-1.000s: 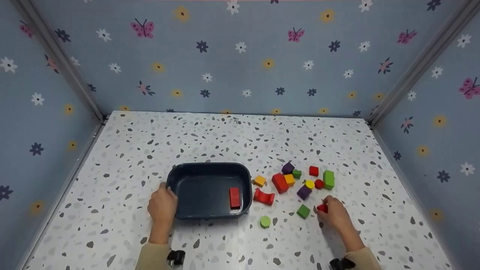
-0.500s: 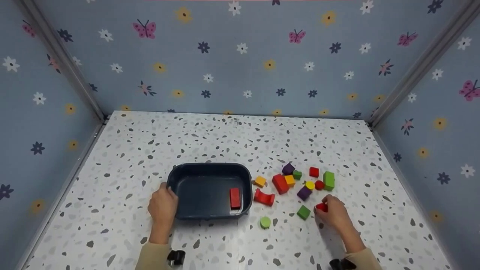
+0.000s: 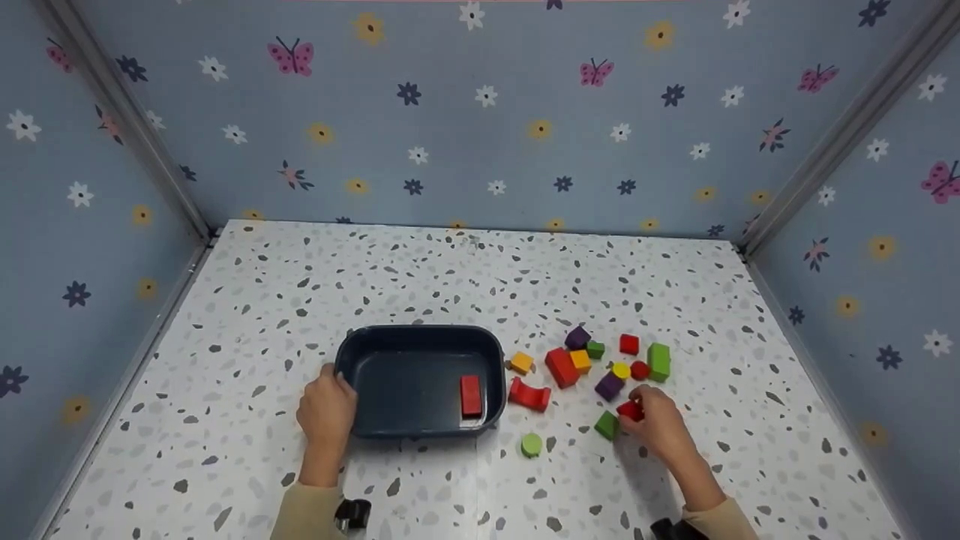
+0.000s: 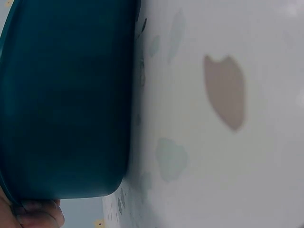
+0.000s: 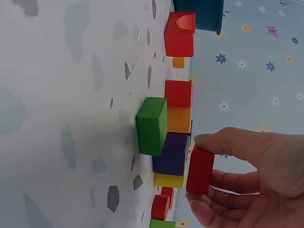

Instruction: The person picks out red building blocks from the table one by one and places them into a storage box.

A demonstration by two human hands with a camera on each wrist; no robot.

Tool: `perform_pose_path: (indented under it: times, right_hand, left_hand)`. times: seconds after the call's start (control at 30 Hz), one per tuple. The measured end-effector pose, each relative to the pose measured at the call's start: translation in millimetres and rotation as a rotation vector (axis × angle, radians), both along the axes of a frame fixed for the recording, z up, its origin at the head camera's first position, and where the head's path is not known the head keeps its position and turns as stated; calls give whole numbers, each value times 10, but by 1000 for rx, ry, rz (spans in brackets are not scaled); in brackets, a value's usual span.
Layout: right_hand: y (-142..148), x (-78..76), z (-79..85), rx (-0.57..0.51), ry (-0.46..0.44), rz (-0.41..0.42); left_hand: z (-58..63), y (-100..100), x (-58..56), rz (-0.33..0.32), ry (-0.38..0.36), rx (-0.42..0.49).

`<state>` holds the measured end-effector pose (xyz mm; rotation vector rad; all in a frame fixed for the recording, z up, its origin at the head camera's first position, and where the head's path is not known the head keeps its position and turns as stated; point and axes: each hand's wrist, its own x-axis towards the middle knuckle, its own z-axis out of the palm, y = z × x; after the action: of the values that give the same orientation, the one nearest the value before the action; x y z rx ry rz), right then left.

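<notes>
My left hand (image 3: 327,405) grips the left rim of a dark blue rectangular tub (image 3: 405,390); in the left wrist view its fingers (image 4: 42,213) curl at the tub's edge. Inside the tub, on the right, lies a red rectangular block (image 3: 470,395). My right hand (image 3: 660,424) pinches a red block (image 5: 200,171) between thumb and fingers, raised off the table in the right wrist view. Just left of that hand sits a green block (image 3: 607,425), partly overlapped by the fingertips in the head view. Close beyond it lies a purple block (image 3: 610,386).
Between the tub and the right hand lie a red arched block (image 3: 529,394), a light green round block (image 3: 531,445) and an orange cube (image 3: 521,363). Farther back are a large red block (image 3: 562,367), a yellow cylinder (image 3: 621,370) and a light green block (image 3: 659,362). Patterned walls enclose the table.
My right hand has moved a little left and away from me with the red block, coming over the green block's edge. The left hand and the tub have stayed put.
</notes>
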<state>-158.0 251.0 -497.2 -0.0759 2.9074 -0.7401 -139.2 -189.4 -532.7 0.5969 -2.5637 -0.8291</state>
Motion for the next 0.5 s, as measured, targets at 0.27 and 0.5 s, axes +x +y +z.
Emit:
perform_pose_path:
  times: [0.27, 0.5]
  right_hand:
    - [-141, 17, 83, -24, -14, 24]
    - [-286, -21, 123, -64, 39, 73]
  left_hand:
    - [3, -1, 1, 3, -6, 3]
    - [-10, -8, -14, -3, -24, 2]
